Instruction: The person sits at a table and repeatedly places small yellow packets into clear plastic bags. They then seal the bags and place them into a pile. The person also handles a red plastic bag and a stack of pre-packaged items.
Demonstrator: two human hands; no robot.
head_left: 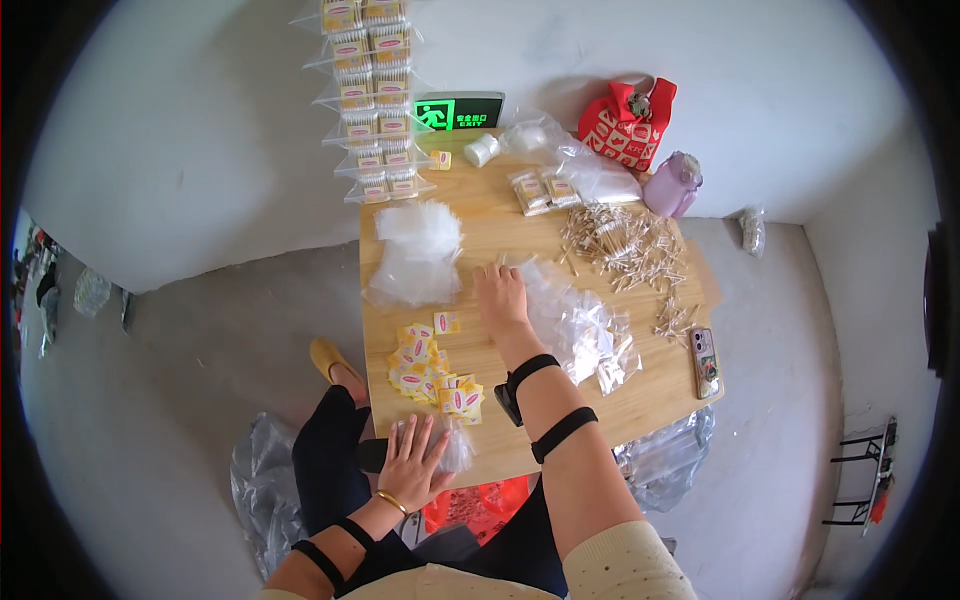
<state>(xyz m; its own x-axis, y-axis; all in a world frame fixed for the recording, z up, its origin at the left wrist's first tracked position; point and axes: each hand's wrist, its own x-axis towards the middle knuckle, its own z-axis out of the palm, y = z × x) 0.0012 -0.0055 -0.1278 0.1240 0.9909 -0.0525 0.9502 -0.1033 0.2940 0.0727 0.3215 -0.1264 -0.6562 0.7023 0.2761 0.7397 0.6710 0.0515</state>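
Observation:
My left hand point(413, 468) lies with fingers spread over the table's near edge, resting against a small stack of clear plastic bags point(458, 450). Farther in, my right hand point(501, 305) has its fingers bent down and close together at the left edge of a loose pile of clear plastic bags point(580, 325). What its fingertips hold, if anything, is hidden. Between the hands, toward the left, are scattered yellow and white printed cards point(425, 365). A flat heap of clear bags point(415, 255) lies beyond the cards.
A heap of cotton swabs point(625, 240) spreads at the far right of the table point(520, 440). Behind are packed swabs point(540, 190), a red bag point(630, 130) and a purple bottle point(673, 185). A phone point(705, 363) lies at the right edge. Packed swab strips point(370, 95) hang far left.

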